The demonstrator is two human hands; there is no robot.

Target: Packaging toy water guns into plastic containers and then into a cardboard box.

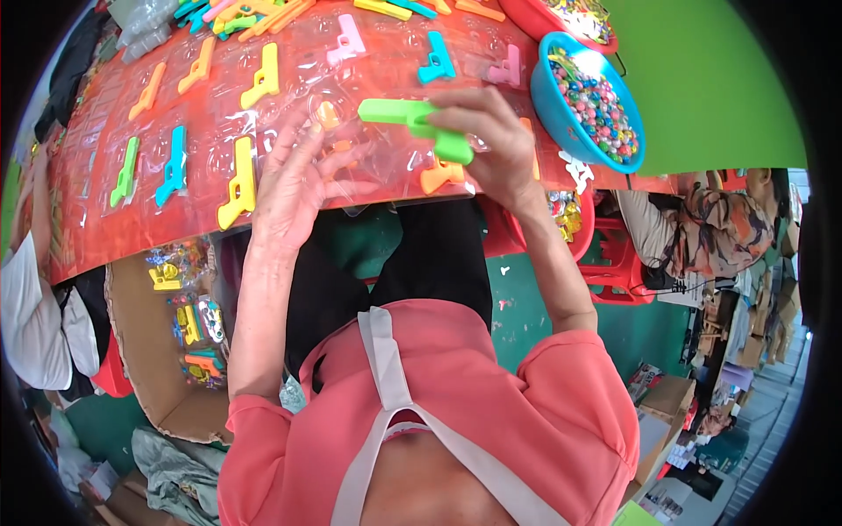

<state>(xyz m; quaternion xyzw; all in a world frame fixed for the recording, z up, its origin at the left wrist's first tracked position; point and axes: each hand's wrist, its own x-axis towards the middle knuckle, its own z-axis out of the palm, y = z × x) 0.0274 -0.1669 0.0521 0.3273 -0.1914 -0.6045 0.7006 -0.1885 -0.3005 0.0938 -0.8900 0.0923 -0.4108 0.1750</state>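
My right hand (495,140) grips a bright green toy pistol (390,111) above the table, its barrel pointing left. My left hand (294,175) rests at the table's near edge with its fingers spread over clear plastic blister shells (373,162). Beside its fingertips an orange toy piece (328,114) shows through the plastic. A yellow toy pistol (239,188) lies in a shell just left of that hand. Below my right hand sits another orange toy pistol (440,176), partly covered. Rows of toy pistols, such as a teal one (436,60) and a pink one (346,39), lie in shells.
A blue basin (541,96) of colourful beads stands at the right, near a red basin (526,16). Loose toy pistols (254,17) are heaped at the far side. A cardboard box (145,351) holds packed toys at lower left. Other people sit on both sides.
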